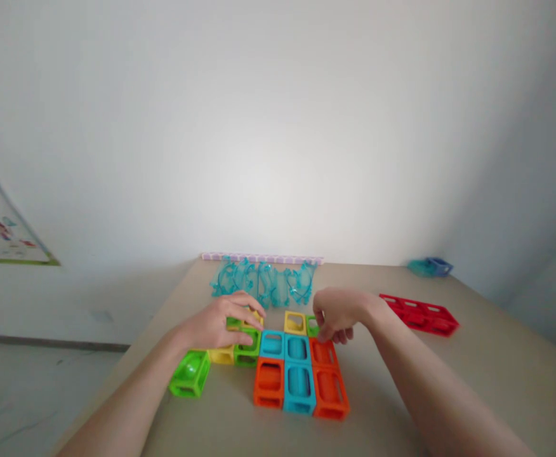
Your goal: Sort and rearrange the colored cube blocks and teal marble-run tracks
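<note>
Left hand [228, 320] over green block [255, 346]

The person's left fingers [245, 315], left of the front blue block [299, 384], partly cover a green block [255, 348]; the right fingers [326, 331], behind it and to the right, partly hide a far green block [312, 325]. The poster [6, 222] far to its left is cut off, its print too small to read.

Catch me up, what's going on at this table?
A person's left hand is over green and yellow blocks in a group of open-frame blocks. The right hand is curled at the group's far right corner, by an orange block; its grip is unclear. Red blocks lie apart to the right; see-through teal pieces lie behind.
</note>
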Motion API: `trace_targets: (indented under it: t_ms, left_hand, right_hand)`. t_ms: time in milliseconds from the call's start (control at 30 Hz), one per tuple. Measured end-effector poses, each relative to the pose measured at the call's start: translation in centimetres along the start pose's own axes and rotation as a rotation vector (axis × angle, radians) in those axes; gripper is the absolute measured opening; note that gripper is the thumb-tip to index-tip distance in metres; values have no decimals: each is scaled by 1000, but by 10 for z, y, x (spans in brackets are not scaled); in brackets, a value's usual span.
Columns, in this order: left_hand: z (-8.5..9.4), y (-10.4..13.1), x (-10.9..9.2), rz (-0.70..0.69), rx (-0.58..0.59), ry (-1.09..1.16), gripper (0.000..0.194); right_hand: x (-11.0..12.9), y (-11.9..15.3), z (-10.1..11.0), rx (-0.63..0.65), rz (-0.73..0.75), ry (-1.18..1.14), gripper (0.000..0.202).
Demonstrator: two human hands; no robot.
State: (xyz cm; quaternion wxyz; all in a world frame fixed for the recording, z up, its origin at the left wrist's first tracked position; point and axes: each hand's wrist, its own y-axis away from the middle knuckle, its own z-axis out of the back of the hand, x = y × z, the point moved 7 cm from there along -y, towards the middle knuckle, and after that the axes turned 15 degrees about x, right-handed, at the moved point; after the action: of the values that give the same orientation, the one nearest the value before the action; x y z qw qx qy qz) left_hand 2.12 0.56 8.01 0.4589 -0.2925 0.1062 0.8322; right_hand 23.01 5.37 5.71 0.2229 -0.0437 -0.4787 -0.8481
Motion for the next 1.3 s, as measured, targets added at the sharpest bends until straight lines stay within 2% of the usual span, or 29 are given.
trace_targets:
  t_ms: [100, 233, 333, 433, 500, 567, 633, 700, 900, 1300]
  left_hand:
    - [-8, -2, 0, 4, 106, 1, 29]
    - [-8, 1, 8, 43, 157, 17, 32]
    - [-8, 2, 11, 60, 176, 23, 32]
    - [-9, 1, 11, 65, 180, 27, 31]
    - [-9, 1, 11, 65, 183, 33, 30]
    - [-9, 1, 10, 66, 185, 38, 30]
    - [-9, 1, 9, 68, 188, 40, 30]
    - [-9, 1, 9, 70, 191, 40, 30]
    - [-9, 1, 9, 72, 198, 34, 30]
    - [-9, 0, 8, 70, 204, 41, 29]
  right_hand:
    - [2, -3, 3, -35, 26, -18, 15]
    - [1, -6, 5, -80, 26, -45, 15]
    - [-7, -4, -1, -107, -22, -66, 26]
    - [-21, -2, -17, -90, -57, -159, 42]
    - [-25, -4, -32, -38, 33, -304, 49]
    - [-24, -7, -47, 10, 191, -473, 52]
    - [-23, -10, -56, 29, 314, -615, 52]
    - [-24, -13, -61, 35, 374, -706, 50]
    - [-24, -19, -63, 73, 447, -780, 46]
    - [-25, -18, -63, 97, 435, -856, 44]
